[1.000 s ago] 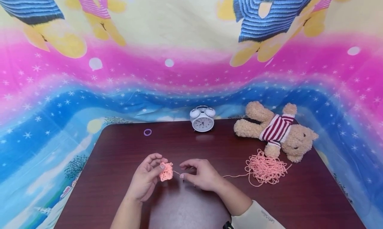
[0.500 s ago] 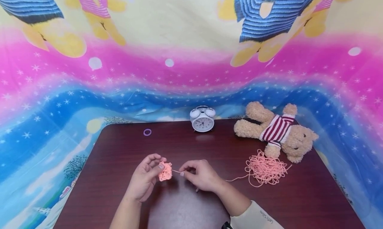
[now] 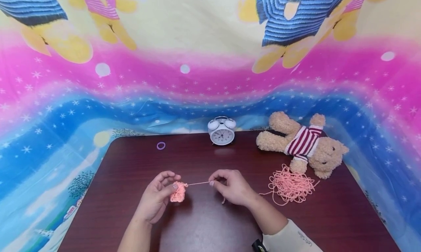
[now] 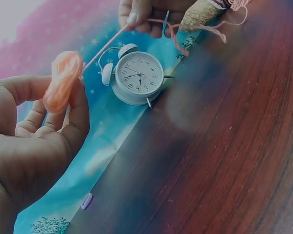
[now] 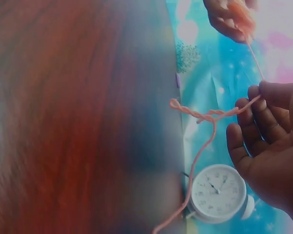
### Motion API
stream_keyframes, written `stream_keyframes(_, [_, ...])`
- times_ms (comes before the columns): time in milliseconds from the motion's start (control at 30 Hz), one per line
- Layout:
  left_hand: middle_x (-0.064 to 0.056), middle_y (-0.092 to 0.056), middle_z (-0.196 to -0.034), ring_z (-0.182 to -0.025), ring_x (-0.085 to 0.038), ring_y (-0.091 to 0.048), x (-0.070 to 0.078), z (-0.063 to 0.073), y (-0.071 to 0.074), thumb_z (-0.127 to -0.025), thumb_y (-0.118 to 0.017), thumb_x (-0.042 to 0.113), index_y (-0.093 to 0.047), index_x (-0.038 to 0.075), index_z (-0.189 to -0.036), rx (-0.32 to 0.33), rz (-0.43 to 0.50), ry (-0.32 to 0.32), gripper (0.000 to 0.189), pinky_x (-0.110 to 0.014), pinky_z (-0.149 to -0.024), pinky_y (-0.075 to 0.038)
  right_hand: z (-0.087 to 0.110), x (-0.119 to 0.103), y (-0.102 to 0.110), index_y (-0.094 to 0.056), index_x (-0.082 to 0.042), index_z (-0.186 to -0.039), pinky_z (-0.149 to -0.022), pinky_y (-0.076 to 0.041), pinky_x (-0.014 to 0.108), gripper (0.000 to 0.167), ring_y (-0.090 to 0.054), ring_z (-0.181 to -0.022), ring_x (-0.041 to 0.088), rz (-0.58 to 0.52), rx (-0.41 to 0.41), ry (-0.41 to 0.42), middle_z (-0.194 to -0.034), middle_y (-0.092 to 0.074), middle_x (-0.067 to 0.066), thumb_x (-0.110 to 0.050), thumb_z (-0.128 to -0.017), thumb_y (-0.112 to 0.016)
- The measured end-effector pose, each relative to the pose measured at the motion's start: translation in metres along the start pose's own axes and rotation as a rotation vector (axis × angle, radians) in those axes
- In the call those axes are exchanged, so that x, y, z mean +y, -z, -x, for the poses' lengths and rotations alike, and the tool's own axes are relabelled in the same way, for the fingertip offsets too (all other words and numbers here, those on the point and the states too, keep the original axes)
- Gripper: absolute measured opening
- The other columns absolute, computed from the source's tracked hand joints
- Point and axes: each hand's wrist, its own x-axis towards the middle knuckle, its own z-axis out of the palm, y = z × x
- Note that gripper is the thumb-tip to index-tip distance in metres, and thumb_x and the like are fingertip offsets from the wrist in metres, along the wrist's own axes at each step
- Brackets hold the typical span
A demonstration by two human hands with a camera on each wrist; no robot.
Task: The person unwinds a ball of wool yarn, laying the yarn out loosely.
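Between thumb and fingers, my left hand [image 3: 155, 198] pinches a small peach-pink yarn piece [image 3: 178, 193] above the table. Whether it is knitted or just bundled is too blurred to tell. A taut yarn strand [image 3: 198, 183] runs from it to my right hand [image 3: 234, 188], whose thumb and index finger pinch it. Beyond those fingertips, the right wrist view shows a twisted, looped length of yarn [image 5: 185, 110] hanging, with a single strand trailing down from it. Right of that hand, a loose tangle of the same yarn [image 3: 292, 186] lies on the table.
At the table's [image 3: 131, 171] back edge stands a white twin-bell alarm clock [image 3: 222, 135]. A purple ring [image 3: 160, 146] lies at the back left. On the right, a teddy bear [image 3: 304, 142] in a striped top lies beside the yarn tangle. Printed cloth [image 3: 184, 98] hangs behind.
My right hand has moved right and slightly up, away from the left. The strand between the hands has grown longer and pulled straight. The left hand has shifted slightly left with the yarn piece.
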Motion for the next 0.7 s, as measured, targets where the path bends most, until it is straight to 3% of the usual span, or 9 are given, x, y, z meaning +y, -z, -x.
stream_keyframes(133, [-0.006, -0.065, -0.122, -0.097, -0.011, -0.066, 0.001, 0.001, 0.003, -0.093, -0.065, -0.007, -0.047, 0.0, -0.129, 0.007, -0.012, -0.007, 0.041, -0.021, -0.074, -0.057, 0.001, 0.0, 0.012, -0.075, -0.014, -0.101, -0.048, -0.057, 0.031, 0.004, -0.066, -0.053, 0.025, 0.019, 0.035, 0.0, -0.094, -0.073, -0.004, -0.014, -0.098, -0.072])
stream_keyframes(267, [-0.008, -0.066, -0.122, -0.098, -0.011, -0.067, 0.001, 0.002, 0.005, -0.093, -0.065, -0.007, -0.047, -0.001, -0.128, 0.024, -0.009, -0.017, 0.04, -0.022, -0.076, -0.058, 0.003, 0.0, 0.026, -0.075, -0.015, -0.102, -0.042, -0.056, 0.034, 0.005, -0.065, -0.049, 0.024, 0.021, 0.061, -0.033, -0.093, -0.072, -0.005, -0.014, -0.098, -0.072])
stream_keyframes(400, [-0.006, -0.066, -0.12, -0.098, -0.012, -0.067, 0.002, 0.002, 0.007, -0.094, -0.065, -0.007, -0.047, -0.001, -0.128, 0.031, -0.003, -0.019, 0.039, -0.023, -0.077, -0.059, 0.006, 0.004, 0.041, -0.075, -0.015, -0.102, -0.053, -0.059, 0.03, 0.004, -0.068, -0.06, 0.015, 0.074, 0.108, -0.017, -0.091, -0.072, -0.006, -0.014, -0.098, -0.073])
stream_keyframes(500, [-0.005, -0.067, -0.118, -0.097, -0.012, -0.068, 0.002, 0.002, 0.009, -0.095, -0.065, -0.006, -0.047, 0.0, -0.128, 0.038, -0.003, -0.017, 0.038, -0.024, -0.077, -0.06, 0.01, 0.008, 0.052, -0.074, -0.014, -0.101, -0.054, -0.057, 0.028, 0.004, -0.07, -0.065, 0.017, 0.084, 0.133, -0.014, -0.088, -0.071, -0.004, -0.014, -0.098, -0.073])
stream_keyframes(700, [-0.006, -0.066, -0.121, -0.094, -0.011, -0.068, 0.003, 0.003, 0.012, -0.095, -0.066, -0.004, -0.048, 0.003, -0.126, 0.053, -0.008, -0.012, 0.036, -0.024, -0.076, -0.058, 0.018, 0.013, 0.07, -0.075, -0.016, -0.102, -0.048, -0.056, 0.03, 0.005, -0.067, -0.055, 0.019, 0.12, 0.165, -0.046, -0.079, -0.068, -0.006, -0.019, -0.098, -0.074])
